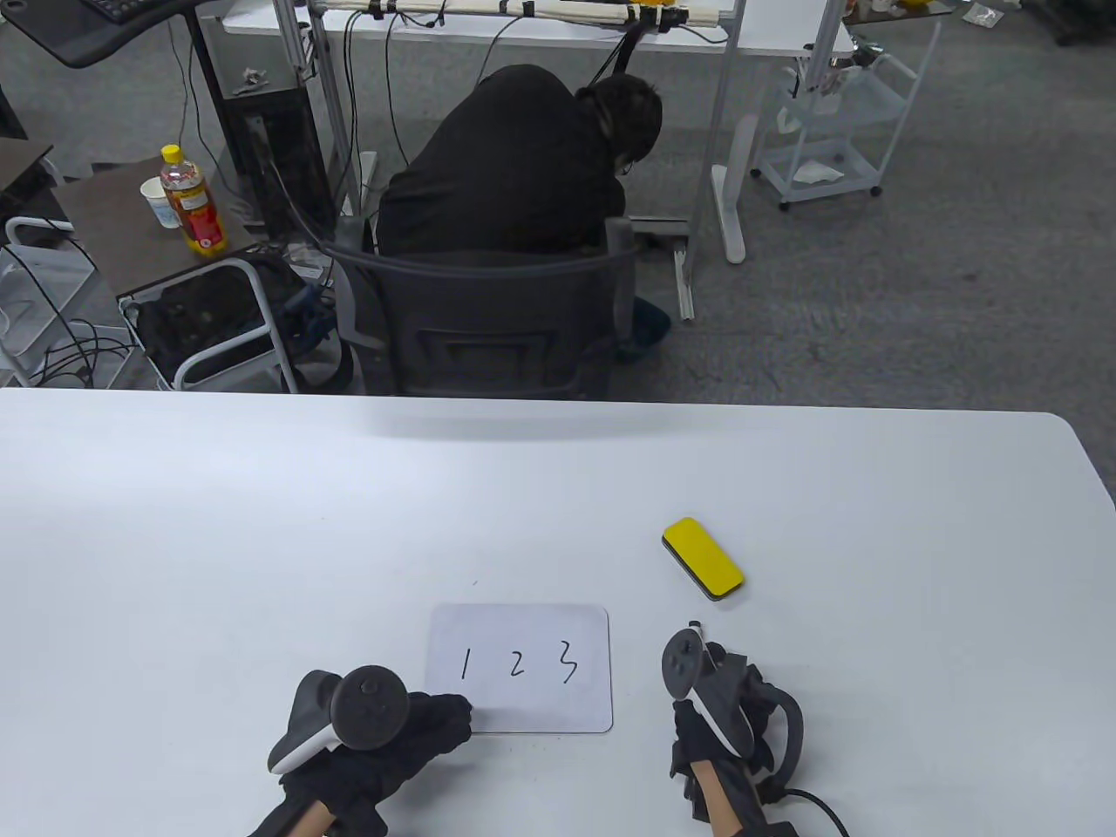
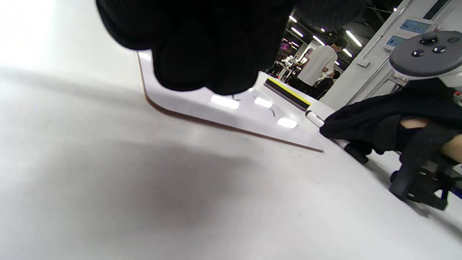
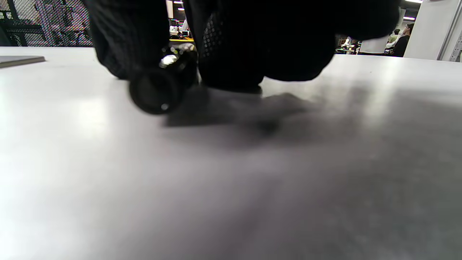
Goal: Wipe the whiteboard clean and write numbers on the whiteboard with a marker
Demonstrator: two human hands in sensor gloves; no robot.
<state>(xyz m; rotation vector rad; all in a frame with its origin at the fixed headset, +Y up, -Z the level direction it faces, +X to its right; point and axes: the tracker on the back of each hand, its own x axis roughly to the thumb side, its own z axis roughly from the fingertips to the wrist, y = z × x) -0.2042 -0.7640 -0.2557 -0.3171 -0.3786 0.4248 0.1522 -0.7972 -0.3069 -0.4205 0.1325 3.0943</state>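
The small whiteboard (image 1: 532,697) lies flat on the table with "1 2 3" written on it in black. My left hand (image 1: 440,719) rests its fingertips (image 2: 213,72) on the board's near left corner (image 2: 187,104). To the right of the board, my right hand (image 1: 737,676) lies low on the table with its fingers curled over the marker (image 2: 313,117). The marker lies flat; its white end (image 1: 695,625) pokes out past the hand and its black end (image 3: 157,90) shows under the fingers. A yellow eraser (image 1: 703,558) lies beyond my right hand, apart from it.
A person in black sits hunched in an office chair (image 1: 488,323) just past the table's far edge (image 1: 558,401). A cart with a bottle (image 1: 193,205) and a cup stands at the back left.
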